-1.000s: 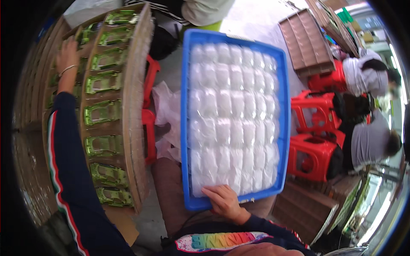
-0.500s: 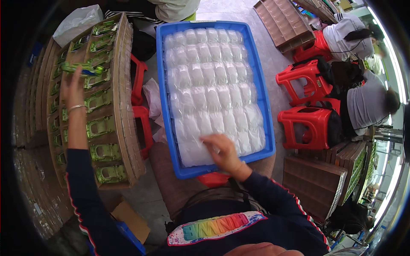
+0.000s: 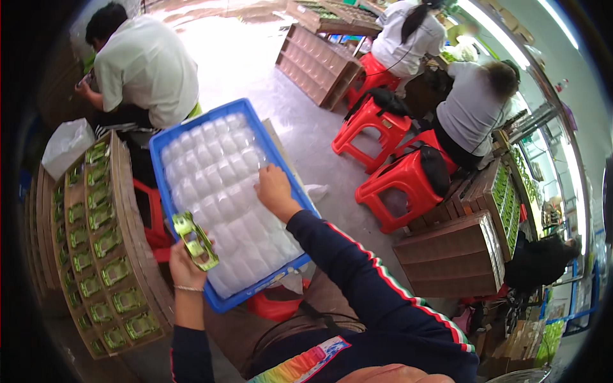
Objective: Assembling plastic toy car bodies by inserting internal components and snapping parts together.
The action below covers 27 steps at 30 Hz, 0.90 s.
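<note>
A green toy car body (image 3: pixel 195 240), with window openings, is gripped in my left hand (image 3: pixel 186 265), over the left edge of a blue plastic crate (image 3: pixel 167 203). Rows of white wrapped bundles (image 3: pixel 220 172), partly under clear plastic, fill the crate. At their right side my right hand (image 3: pixel 279 193) touches the bundles with bent fingers drawn together; whether anything sits between the fingertips is hidden. To the left stands a brown compartment tray (image 3: pixel 137 255) holding several similar green car bodies (image 3: pixel 117 270).
Red stools (image 3: pixel 399 191) stand to the right, beside stacked brown trays (image 3: pixel 450 258). A person in a white shirt (image 3: pixel 150 70) sits at the far left; two other people (image 3: pixel 469 105) sit at the far right. A white plastic bag (image 3: pixel 67 147) lies behind the left tray.
My left hand has come from above the brown tray to the blue crate with the green car body. My right hand has moved farther along the bundles. The view has swung right.
</note>
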### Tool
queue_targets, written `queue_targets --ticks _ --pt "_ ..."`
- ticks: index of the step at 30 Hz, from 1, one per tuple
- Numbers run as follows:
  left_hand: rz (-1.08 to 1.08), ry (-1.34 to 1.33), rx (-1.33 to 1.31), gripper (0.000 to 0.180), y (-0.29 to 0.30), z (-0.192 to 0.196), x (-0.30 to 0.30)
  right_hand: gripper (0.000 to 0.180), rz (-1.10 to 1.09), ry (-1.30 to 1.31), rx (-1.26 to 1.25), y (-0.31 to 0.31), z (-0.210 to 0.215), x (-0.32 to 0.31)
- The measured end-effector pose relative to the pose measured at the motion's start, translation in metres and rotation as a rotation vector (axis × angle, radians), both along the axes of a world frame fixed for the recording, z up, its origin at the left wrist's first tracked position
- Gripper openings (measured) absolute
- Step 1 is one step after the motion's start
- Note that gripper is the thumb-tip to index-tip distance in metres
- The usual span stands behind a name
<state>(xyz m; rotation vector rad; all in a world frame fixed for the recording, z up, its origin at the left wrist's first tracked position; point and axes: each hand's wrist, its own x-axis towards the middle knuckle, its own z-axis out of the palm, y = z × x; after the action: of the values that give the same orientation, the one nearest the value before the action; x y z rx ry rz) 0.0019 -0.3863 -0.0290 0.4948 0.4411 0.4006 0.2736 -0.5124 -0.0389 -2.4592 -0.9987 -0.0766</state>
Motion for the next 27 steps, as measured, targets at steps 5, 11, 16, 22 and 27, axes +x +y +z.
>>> queue_targets --ticks 5,11,16,22,27 --pt "0.016 0.039 -0.166 0.045 -0.054 -0.008 0.007 0.029 -0.085 0.018 -0.048 -0.012 0.001 -0.002" --pt "0.051 0.078 -0.110 0.043 -0.068 -0.028 0.007 0.038 -0.131 0.087 -0.048 -0.020 -0.002 -0.006" --pt "0.062 0.130 -0.035 0.042 -0.078 -0.032 0.002 0.044 -0.202 0.264 0.059 -0.029 -0.002 -0.008" --pt "0.078 0.155 0.026 0.040 -0.084 -0.030 -0.002 0.027 -0.127 0.308 0.096 -0.040 -0.003 -0.024" --pt "0.082 0.156 0.048 0.041 -0.084 -0.031 -0.004 0.018 -0.088 0.433 0.403 -0.048 0.009 -0.034"
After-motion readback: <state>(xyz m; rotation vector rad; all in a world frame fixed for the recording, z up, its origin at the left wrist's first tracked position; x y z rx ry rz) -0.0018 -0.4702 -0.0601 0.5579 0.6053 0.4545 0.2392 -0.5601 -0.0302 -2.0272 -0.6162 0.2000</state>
